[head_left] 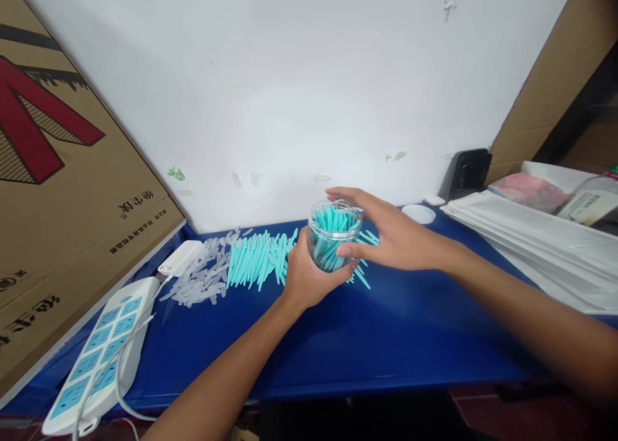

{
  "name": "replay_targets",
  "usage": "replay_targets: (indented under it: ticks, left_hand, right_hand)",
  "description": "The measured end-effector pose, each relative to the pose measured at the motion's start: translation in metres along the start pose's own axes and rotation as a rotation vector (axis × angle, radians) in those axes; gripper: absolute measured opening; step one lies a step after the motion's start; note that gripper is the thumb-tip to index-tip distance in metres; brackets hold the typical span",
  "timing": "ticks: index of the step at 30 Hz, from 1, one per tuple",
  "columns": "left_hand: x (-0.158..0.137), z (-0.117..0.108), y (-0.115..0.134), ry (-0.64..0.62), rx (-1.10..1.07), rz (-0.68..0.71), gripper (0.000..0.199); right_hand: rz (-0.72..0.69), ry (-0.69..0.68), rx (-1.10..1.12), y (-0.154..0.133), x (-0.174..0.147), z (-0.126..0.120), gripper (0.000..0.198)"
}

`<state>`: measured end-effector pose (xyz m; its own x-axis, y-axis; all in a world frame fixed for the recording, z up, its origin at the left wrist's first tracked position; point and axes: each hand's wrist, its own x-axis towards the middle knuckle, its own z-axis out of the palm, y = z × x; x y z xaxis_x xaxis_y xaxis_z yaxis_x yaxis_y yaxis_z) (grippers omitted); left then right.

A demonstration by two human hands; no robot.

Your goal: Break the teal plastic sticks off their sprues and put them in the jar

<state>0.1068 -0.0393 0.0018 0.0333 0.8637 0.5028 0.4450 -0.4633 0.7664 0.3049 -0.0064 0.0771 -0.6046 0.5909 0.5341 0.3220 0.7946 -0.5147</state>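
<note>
Care was needed because the left hand (304, 275) was clamped around the open jar (333, 234) of teal sticks (333, 225), while the right hand (391, 235), fingers spread, only touched its rim

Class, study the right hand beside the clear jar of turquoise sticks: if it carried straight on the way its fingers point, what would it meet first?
The right hand points leftward, so it would probably meet the clear jar first; its fingertips already seem to touch the rim.
</note>
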Motion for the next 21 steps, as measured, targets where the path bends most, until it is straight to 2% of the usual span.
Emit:
replay_targets:
  ticks: [2,6,8,10,12,15,18,21]
  left_hand:
    - [0.000,0.000,-0.002,-0.052,-0.071,-0.010,0.073]
    - [0.002,-0.001,-0.005,-0.134,-0.149,0.014,0.090]
    - [0.003,-0.002,-0.006,-0.119,-0.111,0.045,0.081]
    - [0.004,-0.002,-0.008,-0.076,-0.063,0.056,0.064]
    - [0.005,-0.002,-0.011,-0.028,-0.021,0.051,0.049]
    - [0.006,-0.001,-0.018,0.018,0.075,0.049,0.040]
    - [0.008,-0.001,-0.024,0.027,0.193,0.037,0.037]
    - [0.009,-0.001,-0.026,0.018,0.261,0.027,0.031]
  right_hand:
    - [0.069,0.026,0.095,0.001,-0.002,0.004,0.091]
    - [0.126,0.116,0.212,0.011,0.000,-0.002,0.084]
    - [0.145,0.192,0.213,0.026,0.006,-0.012,0.081]
    - [0.185,0.306,0.163,0.048,0.012,-0.023,0.079]
    - [0.245,0.422,0.050,0.075,0.016,-0.032,0.079]
    - [0.351,0.517,-0.135,0.116,0.014,-0.036,0.085]
    - [0.467,0.554,-0.251,0.149,0.007,-0.036,0.088]
    - [0.557,0.551,-0.273,0.169,0.001,-0.036,0.089]
